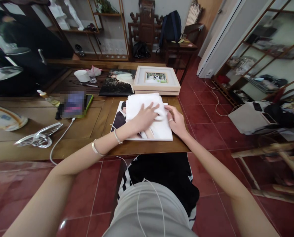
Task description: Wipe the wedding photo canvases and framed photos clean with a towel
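Observation:
A white cloth [142, 102] lies folded over a photo panel [165, 133] near the table's front right edge. My left hand [147, 117] rests on the cloth, palm down with its fingers spread. At the panel's right edge is my right hand [176, 122], its fingers bent and holding that edge. The panel's picture shows part of a dark suit at the left; the cloth and my left hand hide much of the rest.
Behind the panel stand a pale picture frame [156, 88] and a dark photo print [116, 82]. To the left are a phone [89, 102] with a white cable [52, 149], a clear hair claw [39, 136], a small bottle [48, 98] and a white cup [82, 76].

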`<move>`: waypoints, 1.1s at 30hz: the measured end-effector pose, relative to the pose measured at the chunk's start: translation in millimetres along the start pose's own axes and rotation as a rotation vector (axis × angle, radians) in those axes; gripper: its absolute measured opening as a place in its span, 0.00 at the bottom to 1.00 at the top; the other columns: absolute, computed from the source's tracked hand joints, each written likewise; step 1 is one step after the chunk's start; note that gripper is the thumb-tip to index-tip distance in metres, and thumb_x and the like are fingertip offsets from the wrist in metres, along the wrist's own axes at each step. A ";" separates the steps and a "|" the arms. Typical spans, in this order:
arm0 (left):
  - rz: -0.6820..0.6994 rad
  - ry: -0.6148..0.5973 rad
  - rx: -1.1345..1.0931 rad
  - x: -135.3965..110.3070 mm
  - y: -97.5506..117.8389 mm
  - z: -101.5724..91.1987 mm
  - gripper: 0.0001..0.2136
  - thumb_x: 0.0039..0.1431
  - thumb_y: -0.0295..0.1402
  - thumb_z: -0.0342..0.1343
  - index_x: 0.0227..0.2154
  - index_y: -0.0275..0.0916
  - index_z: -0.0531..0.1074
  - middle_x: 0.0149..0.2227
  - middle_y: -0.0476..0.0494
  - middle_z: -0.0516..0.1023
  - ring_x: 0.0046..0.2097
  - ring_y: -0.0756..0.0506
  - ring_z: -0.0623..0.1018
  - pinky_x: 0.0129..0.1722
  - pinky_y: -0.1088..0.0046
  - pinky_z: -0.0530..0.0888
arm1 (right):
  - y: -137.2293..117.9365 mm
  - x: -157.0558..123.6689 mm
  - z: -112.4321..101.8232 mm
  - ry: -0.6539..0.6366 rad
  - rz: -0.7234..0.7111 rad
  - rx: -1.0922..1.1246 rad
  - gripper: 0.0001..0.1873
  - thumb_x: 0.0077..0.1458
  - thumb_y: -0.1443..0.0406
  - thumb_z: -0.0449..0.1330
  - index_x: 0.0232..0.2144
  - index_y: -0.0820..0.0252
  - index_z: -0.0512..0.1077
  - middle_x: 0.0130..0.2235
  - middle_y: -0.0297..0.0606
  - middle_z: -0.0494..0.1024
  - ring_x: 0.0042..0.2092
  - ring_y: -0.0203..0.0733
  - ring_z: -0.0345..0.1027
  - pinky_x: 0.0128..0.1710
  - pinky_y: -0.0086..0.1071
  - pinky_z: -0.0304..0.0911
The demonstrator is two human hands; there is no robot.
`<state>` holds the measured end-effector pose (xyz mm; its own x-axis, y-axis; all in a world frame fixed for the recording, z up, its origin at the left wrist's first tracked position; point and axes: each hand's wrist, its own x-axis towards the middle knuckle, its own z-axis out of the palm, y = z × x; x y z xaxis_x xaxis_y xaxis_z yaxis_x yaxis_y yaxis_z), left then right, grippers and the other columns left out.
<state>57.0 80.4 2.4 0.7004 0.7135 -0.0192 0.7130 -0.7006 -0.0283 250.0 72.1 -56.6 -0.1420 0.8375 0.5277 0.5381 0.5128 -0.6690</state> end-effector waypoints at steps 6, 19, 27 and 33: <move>0.118 0.010 0.067 -48.9 49.6 0.4 0.15 0.62 0.20 0.50 0.45 0.37 0.78 0.69 0.35 0.56 0.68 0.26 0.56 0.59 0.38 0.63 | -0.5 0.0 1.4 0.056 0.058 0.055 0.17 0.66 0.58 0.47 0.53 0.55 0.65 0.55 0.47 0.76 0.57 0.46 0.70 0.59 0.44 0.64; -0.079 -0.026 0.000 -143.7 7.1 -4.6 0.18 0.60 0.18 0.44 0.42 0.38 0.77 0.66 0.36 0.63 0.65 0.34 0.66 0.54 0.53 0.74 | 5.4 0.3 3.9 -0.038 0.031 -0.026 0.20 0.57 0.66 0.55 0.52 0.59 0.68 0.55 0.49 0.76 0.57 0.51 0.70 0.54 0.51 0.68; -0.396 -0.011 0.048 -91.3 -70.7 8.1 0.16 0.65 0.27 0.43 0.46 0.35 0.76 0.65 0.33 0.64 0.64 0.32 0.67 0.54 0.54 0.73 | 4.9 2.2 3.6 -0.087 -0.042 -0.086 0.14 0.59 0.65 0.54 0.43 0.58 0.78 0.54 0.45 0.77 0.58 0.47 0.68 0.60 0.49 0.63; -0.370 0.100 0.065 -97.2 -50.9 24.1 0.18 0.62 0.21 0.42 0.44 0.31 0.78 0.67 0.31 0.58 0.67 0.26 0.59 0.55 0.44 0.70 | 5.0 2.1 3.6 -0.073 -0.026 -0.092 0.15 0.59 0.65 0.54 0.43 0.58 0.78 0.54 0.45 0.78 0.58 0.46 0.69 0.60 0.48 0.63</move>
<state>-48.2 46.9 -18.4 0.3987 0.9114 0.1020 0.9165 -0.3921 -0.0789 249.3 77.1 -60.7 -0.2151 0.8374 0.5025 0.6073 0.5177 -0.6027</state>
